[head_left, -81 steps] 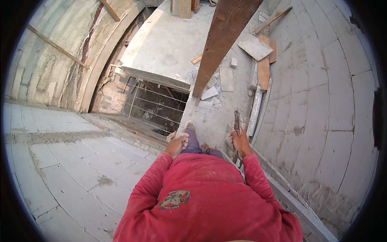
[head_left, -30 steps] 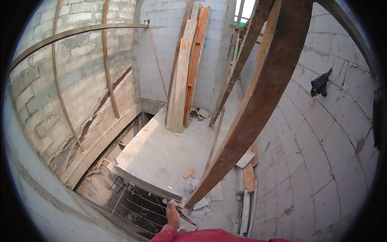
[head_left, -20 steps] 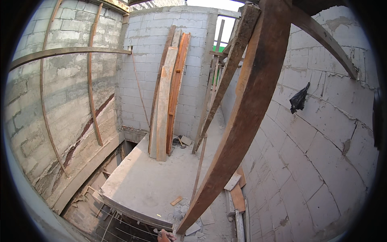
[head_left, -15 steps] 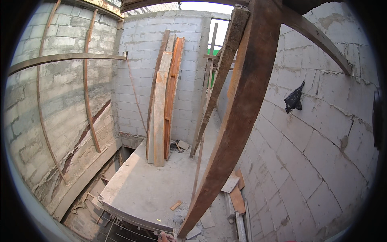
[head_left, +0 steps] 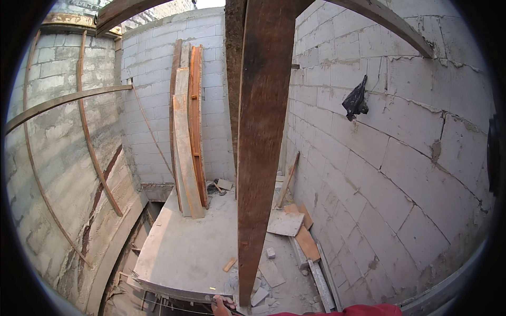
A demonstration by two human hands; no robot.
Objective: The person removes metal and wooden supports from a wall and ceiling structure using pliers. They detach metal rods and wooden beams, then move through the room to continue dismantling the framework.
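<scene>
1. 1 hand in view: L hand [head_left: 222, 305], btm edge; fingers look curled, can't tell what's in grip.
2. 1 big wooden post [head_left: 263, 158], ctr; foot just R of hand.
3. 4+ planks [head_left: 182, 142] lean on back wall [head_left: 217, 131]; 1 blk bag [head_left: 356, 101] on R wall [head_left: 390, 158].
4. Slab [head_left: 190, 253]: front edge by hand, open room mid-slab; rubble [head_left: 259, 296] R of post.

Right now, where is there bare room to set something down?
Left of the thick brown post, the slab is bare between the leaning planks and the small wood scrap. Right of the post is crowded: broken blocks near its foot, boards along the right wall.
</scene>
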